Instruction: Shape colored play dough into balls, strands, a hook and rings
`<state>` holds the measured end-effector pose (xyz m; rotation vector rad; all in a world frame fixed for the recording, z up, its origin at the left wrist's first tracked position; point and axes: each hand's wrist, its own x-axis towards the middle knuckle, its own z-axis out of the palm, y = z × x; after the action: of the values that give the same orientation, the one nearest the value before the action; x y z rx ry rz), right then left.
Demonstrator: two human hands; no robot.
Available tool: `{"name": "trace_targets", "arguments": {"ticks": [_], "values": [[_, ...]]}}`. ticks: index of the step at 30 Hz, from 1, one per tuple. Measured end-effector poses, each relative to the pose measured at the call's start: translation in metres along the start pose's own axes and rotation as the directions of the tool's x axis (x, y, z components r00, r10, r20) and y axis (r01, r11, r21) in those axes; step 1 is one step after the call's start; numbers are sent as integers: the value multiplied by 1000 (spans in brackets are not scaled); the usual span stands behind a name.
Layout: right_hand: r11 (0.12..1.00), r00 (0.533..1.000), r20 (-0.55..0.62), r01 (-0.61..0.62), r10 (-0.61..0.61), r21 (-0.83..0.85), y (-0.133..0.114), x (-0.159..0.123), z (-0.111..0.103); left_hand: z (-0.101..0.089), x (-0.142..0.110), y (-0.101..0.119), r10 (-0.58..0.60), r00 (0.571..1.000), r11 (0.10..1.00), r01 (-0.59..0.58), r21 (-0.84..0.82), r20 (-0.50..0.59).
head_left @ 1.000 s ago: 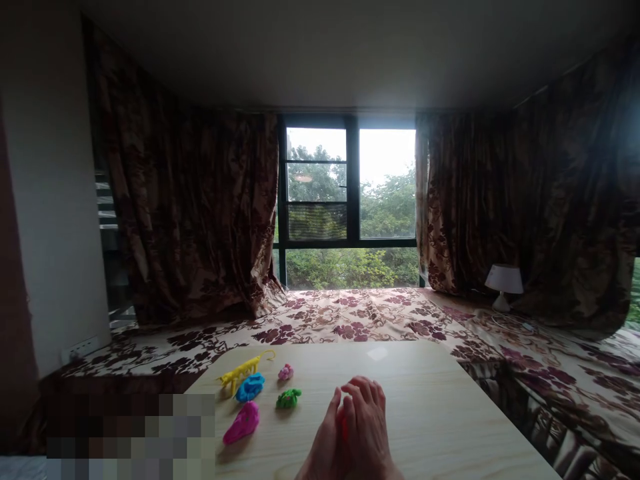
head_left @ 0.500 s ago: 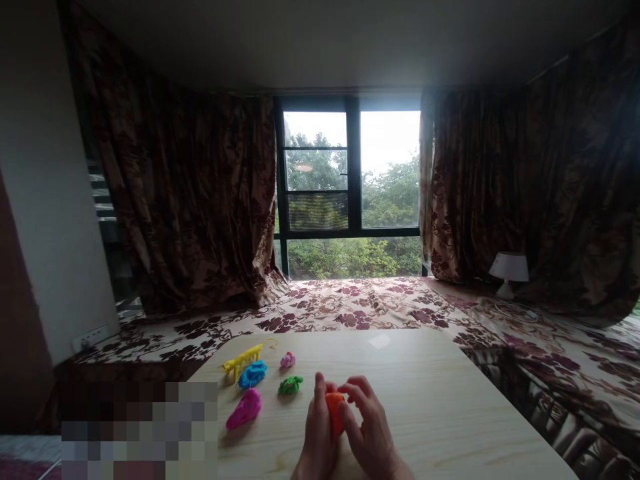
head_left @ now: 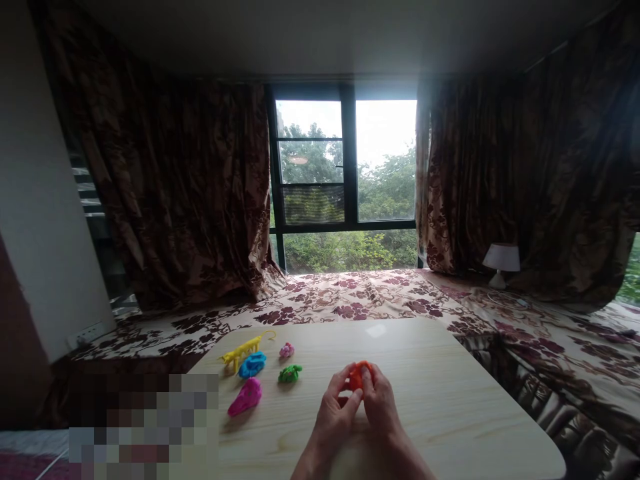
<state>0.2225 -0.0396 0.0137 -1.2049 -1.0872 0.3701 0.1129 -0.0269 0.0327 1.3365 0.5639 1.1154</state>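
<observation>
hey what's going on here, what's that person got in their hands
A person is at a pale table, holding a soft-looking orange lump between the fingers of the left hand and right hand, above the tabletop. To the left of the hands lie a yellow four-legged figure, a blue piece, a magenta piece, a green piece and a small pink piece. Neither hand touches those five.

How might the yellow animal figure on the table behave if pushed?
The yellow figure would probably slide or tip rather than roll, given its long body and narrow legs. Its thin, curled tail might bend. Pushed toward the viewer, it could nudge the blue piece beside it.
</observation>
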Motion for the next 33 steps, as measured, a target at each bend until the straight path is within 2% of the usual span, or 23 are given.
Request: {"name": "trace_targets", "arguments": {"ticks": [3, 5, 6, 10, 14, 17, 22, 28, 30, 33], "values": [[979, 985, 171, -63, 30, 191, -4, 3, -2, 0, 2, -2, 23, 999, 999, -24, -24, -39], [968, 965, 260, -97, 34, 233, -5, 3, -2, -2, 3, -5, 3, 997, 999, -7, -46, -74], [973, 967, 253, -91, 35, 213, -5, 2, -1, -4, 4, -6, -1, 996, 999, -3, -46, -88], [999, 996, 80, 24, -26, 23, -2, -2, 0, -9, 5, -8, 12, 992, 999, -17, -38, -125], [991, 989, 95, 116, -110, -59, -3, -5, 1, -9, 4, -5, 36, 988, 999, -41, -28, -148], [985, 985, 110, 140, -129, -98, -7, -8, 1, -9, 2, -1, 55, 986, 998, -57, -11, -160], [993, 992, 80, 98, -92, -67, -6, -8, 1, -10, -2, 1, 37, 997, 999, -36, 15, -66], [990, 1000, 15, 7, -9, 139, 1, -1, -2, -8, -4, -4, 75, 997, 995, -75, 59, 4], [990, 999, 50, -2, -5, 141, 0, 0, -3, -10, -1, -8, 72, 997, 995, -72, 63, -6], [995, 995, 100, -33, 23, 99, -3, -2, -2, -16, 4, -14, 50, 994, 996, -42, 81, -99]]}}
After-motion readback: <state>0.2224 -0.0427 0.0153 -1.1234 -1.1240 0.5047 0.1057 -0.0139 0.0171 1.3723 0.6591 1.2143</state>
